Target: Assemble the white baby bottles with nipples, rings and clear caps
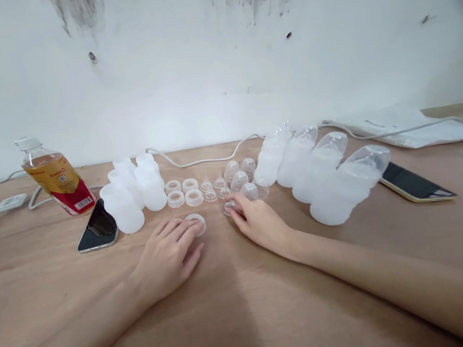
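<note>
Parts sorted by kind mid-table (pixel 240 336), probably so either hand gets at them without crossing. Four white rings (pixel 194 197) in two rows, left-hand side; small clear teats (pixel 210 194) right next to them; clear domed caps (pixel 239 181) beyond, right-hand side. White bottles (pixel 124 211) with no caps on stand left, capped bottles (pixel 335 195) stand right, likely kept apart so the two lots don't mix. Left hand (pixel 172 250) palm down, fingers close together, tips on a single ring (pixel 198 220) lying nearer the person than the others, seemingly to steady it; can't tell from here if it's gripped or just touched. Right hand (pixel 260 220) has thumb and forefinger nearly together, narrow pinch on a single teat (pixel 227 208) just in front of the teat rows; a light hold suits something that small. Looks: the ring is whitish, a bit translucent, round, low, hollow in the middle, far edge showing past the fingers. The teat is colourless, see-through, wide at the base, partly hidden by fingertips, so exact shape unclear
</note>
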`<control>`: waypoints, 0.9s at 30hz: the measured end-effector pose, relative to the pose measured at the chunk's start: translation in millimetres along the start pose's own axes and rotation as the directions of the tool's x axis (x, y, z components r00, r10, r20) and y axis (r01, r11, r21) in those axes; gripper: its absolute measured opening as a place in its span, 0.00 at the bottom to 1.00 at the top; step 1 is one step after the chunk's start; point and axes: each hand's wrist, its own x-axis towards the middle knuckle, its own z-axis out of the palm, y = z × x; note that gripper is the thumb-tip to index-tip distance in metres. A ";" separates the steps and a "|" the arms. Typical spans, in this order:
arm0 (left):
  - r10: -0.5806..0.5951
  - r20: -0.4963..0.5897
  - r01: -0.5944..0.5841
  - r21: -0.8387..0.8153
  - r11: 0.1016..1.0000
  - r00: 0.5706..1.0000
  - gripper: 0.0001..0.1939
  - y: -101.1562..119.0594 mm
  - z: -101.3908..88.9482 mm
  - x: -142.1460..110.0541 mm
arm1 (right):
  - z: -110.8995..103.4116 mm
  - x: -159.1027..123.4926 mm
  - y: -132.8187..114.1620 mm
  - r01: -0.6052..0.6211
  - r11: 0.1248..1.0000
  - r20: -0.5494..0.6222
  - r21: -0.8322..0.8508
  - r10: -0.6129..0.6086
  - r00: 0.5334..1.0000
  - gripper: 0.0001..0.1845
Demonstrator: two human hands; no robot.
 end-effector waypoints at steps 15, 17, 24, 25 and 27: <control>-0.206 -0.012 0.193 -0.308 0.932 0.978 0.23 2.0 -6.0 3.6 | -5.6 -13.6 -9.8 0.255 0.965 0.178 0.069 -0.263 0.948 0.14; -0.261 0.018 0.248 -0.381 0.891 0.965 0.21 1.2 -8.4 4.7 | -5.3 -16.3 -10.0 0.297 0.955 0.181 0.009 -0.294 0.939 0.17; -0.369 0.180 0.381 -0.703 0.601 0.912 0.13 -7.6 -1.8 5.8 | -6.2 -20.5 -12.4 0.305 0.950 0.152 -0.064 -0.293 0.944 0.14; -0.372 0.188 0.388 -0.708 0.591 0.909 0.14 -8.4 -0.2 5.6 | -6.1 -20.2 -12.1 0.303 0.950 0.149 -0.072 -0.290 0.945 0.14; -0.373 0.197 0.398 -0.690 0.604 0.907 0.17 -9.2 2.2 5.0 | -5.4 -19.3 -10.8 0.307 0.949 0.139 -0.070 -0.295 0.945 0.13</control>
